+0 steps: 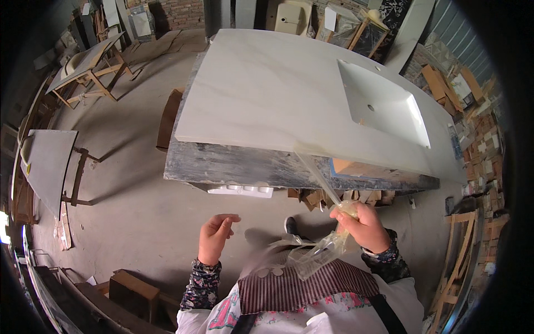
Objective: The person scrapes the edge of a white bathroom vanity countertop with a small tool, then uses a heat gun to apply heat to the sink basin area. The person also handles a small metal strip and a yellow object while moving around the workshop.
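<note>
A white marble-look countertop (256,89) with a sunken rectangular sink (378,103) lies in front of me on a dark, smeared support (239,164). In my right hand (364,225) I grip a long, thin, pale stick (318,177) whose far end reaches the countertop's front edge. Clear plastic film (317,256) is bunched around the gripped end and hangs down toward my striped apron (306,286). Away from the countertop, my left hand (217,236) is raised with thumb and fingertips pinched together. Whether anything small sits between those fingertips cannot be made out.
Under the countertop are a white foam piece (242,191) and torn cardboard (311,197). Slabs on wooden stands (89,64) occupy the left side. Timber frames (459,256) and stacked bricks (489,183) line the right. A cardboard box (133,295) sits low at left.
</note>
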`<state>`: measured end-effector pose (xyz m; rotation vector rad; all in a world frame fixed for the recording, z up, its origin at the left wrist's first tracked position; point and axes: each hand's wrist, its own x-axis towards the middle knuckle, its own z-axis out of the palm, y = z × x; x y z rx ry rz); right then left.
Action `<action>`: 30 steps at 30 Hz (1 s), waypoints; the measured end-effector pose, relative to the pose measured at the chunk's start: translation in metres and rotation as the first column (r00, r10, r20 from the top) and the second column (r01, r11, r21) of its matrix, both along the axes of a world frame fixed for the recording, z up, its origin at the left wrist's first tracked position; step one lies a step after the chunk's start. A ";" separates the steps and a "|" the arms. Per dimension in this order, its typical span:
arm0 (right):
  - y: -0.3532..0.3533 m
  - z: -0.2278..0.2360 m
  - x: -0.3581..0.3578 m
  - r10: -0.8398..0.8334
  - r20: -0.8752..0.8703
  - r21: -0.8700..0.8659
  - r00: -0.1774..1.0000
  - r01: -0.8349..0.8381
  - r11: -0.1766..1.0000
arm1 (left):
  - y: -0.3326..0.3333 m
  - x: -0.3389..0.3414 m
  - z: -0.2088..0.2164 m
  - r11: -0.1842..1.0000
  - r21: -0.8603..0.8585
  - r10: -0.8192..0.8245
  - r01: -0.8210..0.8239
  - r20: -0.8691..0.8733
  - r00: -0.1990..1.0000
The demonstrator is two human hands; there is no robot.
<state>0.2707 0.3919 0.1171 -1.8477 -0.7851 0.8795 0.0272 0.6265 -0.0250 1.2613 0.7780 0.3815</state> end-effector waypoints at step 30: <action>-0.460 0.079 0.124 0.366 0.382 -0.558 0.849 -0.104 0.823 | -0.016 0.259 0.029 0.367 0.926 0.117 0.083 -0.134 0.984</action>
